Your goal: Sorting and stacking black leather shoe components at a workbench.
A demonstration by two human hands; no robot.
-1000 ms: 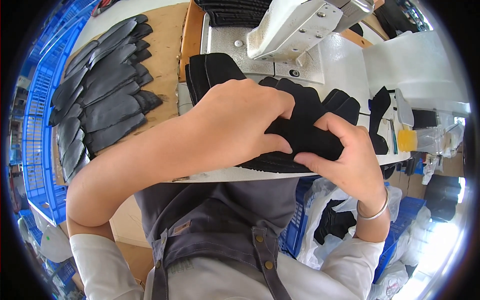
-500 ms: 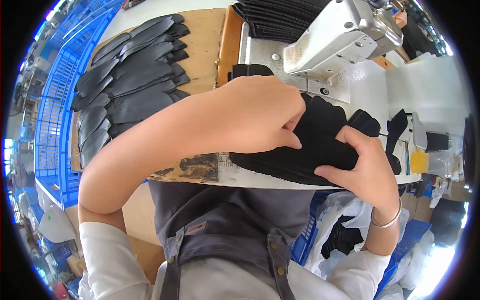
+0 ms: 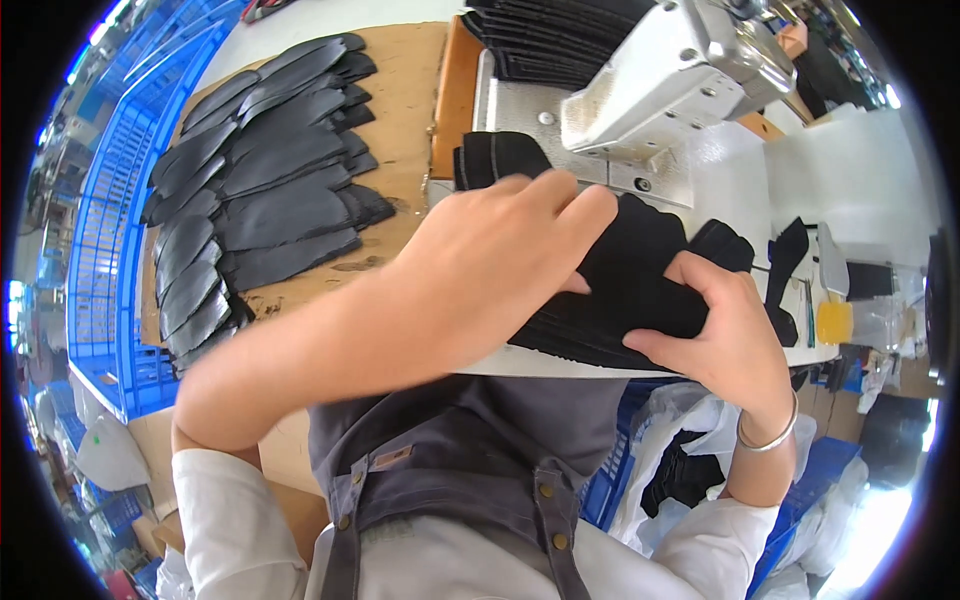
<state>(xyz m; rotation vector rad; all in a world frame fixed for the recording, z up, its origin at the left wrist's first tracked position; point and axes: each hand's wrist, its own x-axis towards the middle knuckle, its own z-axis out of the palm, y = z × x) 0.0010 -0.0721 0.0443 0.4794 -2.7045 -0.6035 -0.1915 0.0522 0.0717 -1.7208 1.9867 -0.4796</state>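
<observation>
A stack of black, scallop-edged fabric pieces [image 3: 640,265] lies at the front edge of the white table. My left hand [image 3: 525,235] reaches across the left part of this stack, its fingers curled downward and its thumb tip against the black cloth. What those fingers pinch, if anything, is hidden beneath the hand. At the stack's right end, my right hand [image 3: 715,330] grips the pieces, thumb on the near side and fingers over the far side. Just beyond my left hand, another folded black piece [image 3: 500,155] with pale stitching shows.
A white sewing machine [image 3: 650,95] stands behind the stack. Overlapping dark grey leather-like pieces [image 3: 285,160] cover a brown board [image 3: 405,100] on the left, beside a blue crate [image 3: 105,240]. More black pieces [image 3: 560,40] are piled at the back; a yellow object [image 3: 834,323] sits far right.
My left forearm and elbow have swung nearer to me and slightly right, uncovering more grey pieces. The left hand has tilted over the stack. My right hand has barely shifted.
</observation>
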